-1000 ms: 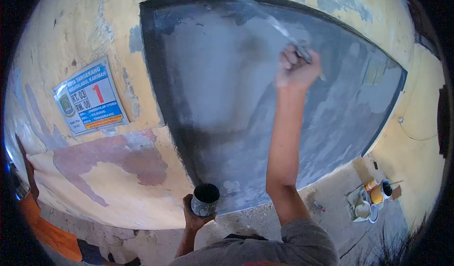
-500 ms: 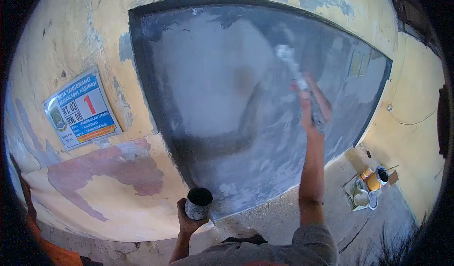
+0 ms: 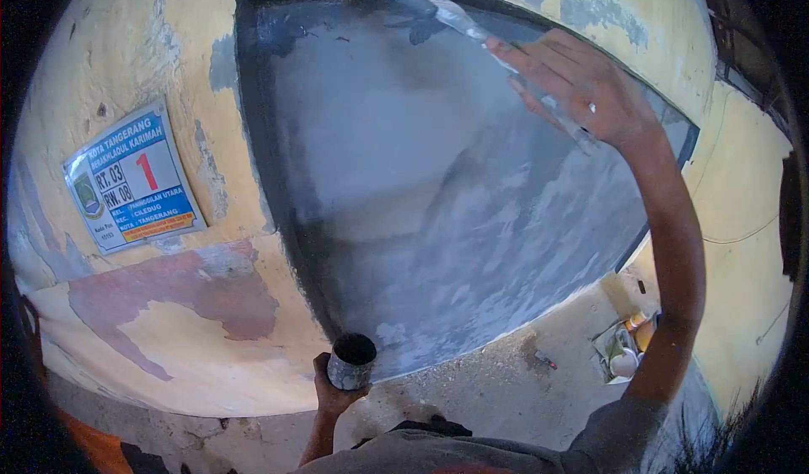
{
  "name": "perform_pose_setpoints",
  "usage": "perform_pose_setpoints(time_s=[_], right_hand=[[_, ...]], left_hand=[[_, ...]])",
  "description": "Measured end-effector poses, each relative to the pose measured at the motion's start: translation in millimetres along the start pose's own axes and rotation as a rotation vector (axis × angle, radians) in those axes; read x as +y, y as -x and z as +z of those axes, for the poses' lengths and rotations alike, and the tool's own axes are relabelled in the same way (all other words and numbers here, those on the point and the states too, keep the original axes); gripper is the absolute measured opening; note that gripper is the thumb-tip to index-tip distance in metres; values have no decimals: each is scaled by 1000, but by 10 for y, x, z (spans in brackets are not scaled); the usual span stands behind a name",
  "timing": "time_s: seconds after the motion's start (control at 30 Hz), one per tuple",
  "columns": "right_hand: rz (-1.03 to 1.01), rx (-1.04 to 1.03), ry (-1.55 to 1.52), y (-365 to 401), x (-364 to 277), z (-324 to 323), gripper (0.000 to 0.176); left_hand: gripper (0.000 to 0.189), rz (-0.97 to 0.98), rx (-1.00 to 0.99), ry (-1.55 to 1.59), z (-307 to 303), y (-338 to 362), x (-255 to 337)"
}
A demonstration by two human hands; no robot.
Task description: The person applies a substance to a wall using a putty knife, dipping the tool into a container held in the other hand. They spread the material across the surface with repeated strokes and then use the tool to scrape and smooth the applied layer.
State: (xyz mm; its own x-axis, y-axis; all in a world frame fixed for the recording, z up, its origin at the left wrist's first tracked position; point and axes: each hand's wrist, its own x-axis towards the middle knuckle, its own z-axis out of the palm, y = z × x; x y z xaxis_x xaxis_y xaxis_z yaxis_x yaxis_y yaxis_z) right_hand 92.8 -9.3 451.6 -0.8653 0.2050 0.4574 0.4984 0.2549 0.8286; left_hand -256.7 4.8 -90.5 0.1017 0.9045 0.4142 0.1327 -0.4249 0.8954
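Observation:
My left hand is wrapped round a stained can with a dark inside, held upright low in front of me near the panel's lower left corner. High up, my right hand grips a paintbrush, its handle running back under the palm. Motion smears the brush, whose tip overlaps the upper edge of the grey wall panel. The panel is patchy, with lighter grey areas and a darker border along the top and left.
A yellow wall with peeling paint surrounds the panel, and a printed sign is on it at left. On the concrete floor at right stand several containers, partly behind my right arm. A small red-tipped object lies nearby.
My right hand has swung up with the paintbrush, from the panel's middle right to its top edge, the brush pointing further left. The left hand still holds the can in about the same spot.

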Motion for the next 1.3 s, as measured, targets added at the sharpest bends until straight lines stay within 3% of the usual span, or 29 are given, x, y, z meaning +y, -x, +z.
perform_pose_setpoints(time_s=[0.07,0.4,0.63,0.73,0.9,0.97,1.03,1.1,1.2,1.3], right_hand=[[-52,-130,151,115,66,-56,62],[-54,-171,178,499,271,-165,58],[172,-307,296,1669,429,39,53],[218,-374,277,1803,315,-68,53],[195,-503,260,1441,407,-104,55],[-128,-455,496,1135,431,-41,59],[-115,-464,474,708,196,1,62],[-276,-279,509,334,19,28,63],[-232,-243,261,-3,-63,54,64],[-144,-186,236,267,168,68,62]], left_hand=[[96,38,-13,-88,80,-81,79],[98,28,-76,43,317,-270,350],[98,68,-68,-89,138,-151,47],[96,29,-75,-125,12,-124,149],[93,57,-78,-175,-14,-186,64],[93,104,-55,-149,39,-208,155],[93,106,-39,-127,117,-205,195],[93,108,-22,-106,169,-180,232],[92,69,-77,-11,236,-102,243],[92,106,-136,90,288,-73,78]])
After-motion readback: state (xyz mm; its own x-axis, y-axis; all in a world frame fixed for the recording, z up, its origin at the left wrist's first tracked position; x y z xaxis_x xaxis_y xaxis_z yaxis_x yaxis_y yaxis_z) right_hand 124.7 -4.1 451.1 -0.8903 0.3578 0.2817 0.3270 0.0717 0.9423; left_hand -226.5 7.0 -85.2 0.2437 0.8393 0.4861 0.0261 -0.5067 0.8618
